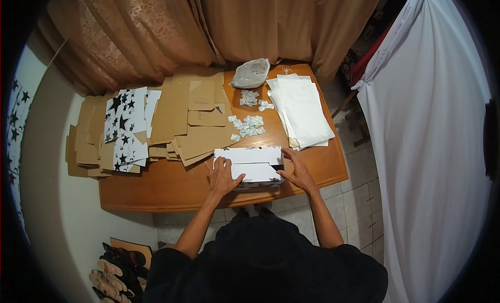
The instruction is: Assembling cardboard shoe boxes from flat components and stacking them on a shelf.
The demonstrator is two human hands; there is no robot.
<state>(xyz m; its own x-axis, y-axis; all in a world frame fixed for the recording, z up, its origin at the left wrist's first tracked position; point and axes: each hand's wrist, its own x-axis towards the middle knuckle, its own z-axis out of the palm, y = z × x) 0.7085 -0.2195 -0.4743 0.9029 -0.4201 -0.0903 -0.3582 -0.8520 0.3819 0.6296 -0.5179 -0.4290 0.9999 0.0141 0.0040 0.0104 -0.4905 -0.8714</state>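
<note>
A white cardboard box [251, 157] with black stars on its sides lies near the table's front edge. Its top flaps are folded in, meeting along a seam, with a dark gap at the right end. My left hand [223, 177] grips the box's left part, fingers bent over the top and thumb stretched along the near flap. At the other end my right hand [297, 170] holds the box, its thumb by the gap and its fingers along the right side. Beyond the box lie several small clear-and-white packets [249, 126] in loose piles.
Flattened brown cardboard pieces [172, 107] cover the table's left and middle, some star-printed sheets [125, 115] on top. A crumpled plastic bag [251, 73] sits at the back. White paper sheets [303, 113] are stacked right. Shoes [112, 274] stand lower left; a white cloth [427, 146] hangs right.
</note>
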